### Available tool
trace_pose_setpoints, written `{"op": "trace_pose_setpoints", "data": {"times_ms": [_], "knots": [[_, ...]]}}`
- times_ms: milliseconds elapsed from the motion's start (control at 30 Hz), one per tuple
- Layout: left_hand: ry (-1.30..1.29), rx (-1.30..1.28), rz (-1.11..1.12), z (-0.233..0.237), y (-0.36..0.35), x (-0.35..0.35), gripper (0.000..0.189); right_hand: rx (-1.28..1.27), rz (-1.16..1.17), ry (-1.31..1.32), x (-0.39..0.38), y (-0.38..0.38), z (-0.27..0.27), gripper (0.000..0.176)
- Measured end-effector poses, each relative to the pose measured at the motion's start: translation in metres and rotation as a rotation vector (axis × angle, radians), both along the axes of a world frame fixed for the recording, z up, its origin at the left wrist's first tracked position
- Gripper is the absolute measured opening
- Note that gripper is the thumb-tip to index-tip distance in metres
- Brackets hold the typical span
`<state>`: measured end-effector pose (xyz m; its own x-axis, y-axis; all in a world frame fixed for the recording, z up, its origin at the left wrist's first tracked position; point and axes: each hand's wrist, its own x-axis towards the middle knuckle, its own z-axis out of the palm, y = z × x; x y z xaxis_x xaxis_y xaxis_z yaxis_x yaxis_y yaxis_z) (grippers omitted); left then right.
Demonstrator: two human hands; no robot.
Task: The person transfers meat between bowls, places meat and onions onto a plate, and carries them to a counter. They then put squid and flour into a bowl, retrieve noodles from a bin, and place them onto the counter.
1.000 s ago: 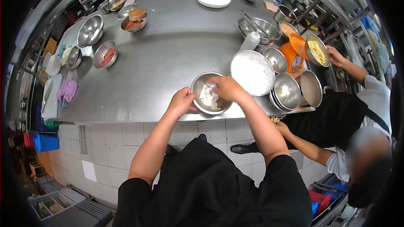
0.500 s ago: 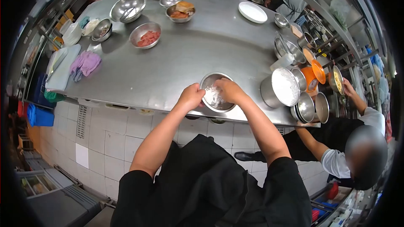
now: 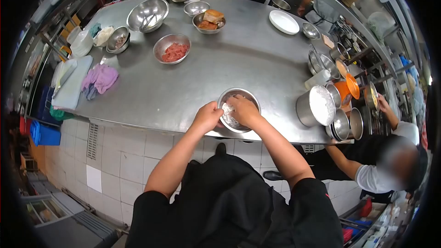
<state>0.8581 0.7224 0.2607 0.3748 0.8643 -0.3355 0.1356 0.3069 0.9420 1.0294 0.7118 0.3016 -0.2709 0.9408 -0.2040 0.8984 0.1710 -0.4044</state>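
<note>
A steel bowl [image 3: 253, 101] with white powder [image 3: 228, 115] in it stands near the table's front edge. My left hand [image 3: 209, 115] is closed on the bowl's left rim, thumb on top. Inside the bowl, my right hand [image 3: 243, 110] has its fingers bent down into the powder and slightly apart; the tips are partly hidden. To the right is a tall steel pot [image 3: 308, 110] holding white powder [image 3: 322, 105].
Across the steel table [image 3: 197, 82] are a bowl of raw meat [image 3: 175, 52], a large bowl [image 3: 156, 11], a purple cloth [image 3: 105, 77] and a white plate [image 3: 284, 22]. At right, a person [image 3: 367, 165] holds a pan [image 3: 371, 96] beside an orange scale [image 3: 342, 87].
The view has shifted, so most table items appear lower and farther right. My right hand has moved left within the bowl. My left hand stays on the rim.
</note>
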Motion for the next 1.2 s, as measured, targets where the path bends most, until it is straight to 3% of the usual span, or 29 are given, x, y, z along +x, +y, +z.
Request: {"op": "trace_pose_setpoints", "data": {"times_ms": [67,167,233,267,300,367,467,567,600,767,833,933,967,1033,1133,1200], "knots": [[0.002,-0.052,0.058,-0.015,0.007,-0.003,0.014,-0.001,0.061,-0.011,0.003,0.011,-0.02,0.053],[0.034,-0.056,0.101,-0.011,0.007,-0.022,0.014,0.063,0.173,0.023,-0.007,0.011,-0.002,0.054],[0.018,-0.105,0.204,-0.003,-0.005,-0.034,0.016,0.209,0.11,0.011,-0.014,0.007,-0.003,0.051],[0.04,-0.081,0.182,-0.001,-0.012,-0.041,0.016,0.05,0.121,0.043,-0.023,0.009,0.001,0.05],[0.056,-0.047,0.158,0.005,-0.021,-0.049,0.016,-0.099,0.133,0.061,-0.034,0.013,0.002,0.049],[0.145,-0.064,0.191,0.021,-0.039,-0.073,0.015,-0.102,0.22,0.098,-0.061,0.008,-0.008,0.045],[0.26,-0.052,0.221,0.028,-0.073,-0.118,0.016,0.029,0.362,0.362,-0.103,-0.011,-0.027,0.04],[0.235,-0.111,0.314,0.014,-0.114,-0.176,0.018,0.181,0.566,0.331,-0.16,-0.036,-0.058,0.047],[0.197,-0.145,0.352,0.003,-0.129,-0.195,0.018,0.077,0.576,0.325,-0.182,-0.047,-0.062,0.048],[-0.055,-0.374,0.527,-0.14,-0.204,-0.292,0.017,-0.164,0.638,0.135,-0.287,-0.11,-0.167,0.053],[0.088,-0.364,0.622,-0.21,-0.234,-0.319,0.022,-0.318,0.581,0.055,-0.325,-0.137,-0.211,0.052],[0.194,-0.333,0.672,-0.257,-0.241,-0.353,0.021,-0.258,0.558,0.123,-0.361,-0.141,-0.263,0.051],[0.306,-0.273,0.679,-0.271,-0.238,-0.364,0.021,-0.229,0.497,0.153,-0.371,-0.136,-0.276,0.051],[0.257,-0.244,0.696,-0.294,-0.221,-0.389,0.021,-0.001,0.441,0.183,-0.38,-0.108,-0.306,0.045],[0.23,-0.299,0.731,-0.364,-0.203,-0.414,0.021,0.152,0.402,0.101,-0.353,-0.045,-0.406,0.041],[0.25,-0.295,0.646,-0.401,-0.183,-0.422,0.018,0.081,0.24,-0.096,-0.334,-0.003,-0.457,0.042]]}}
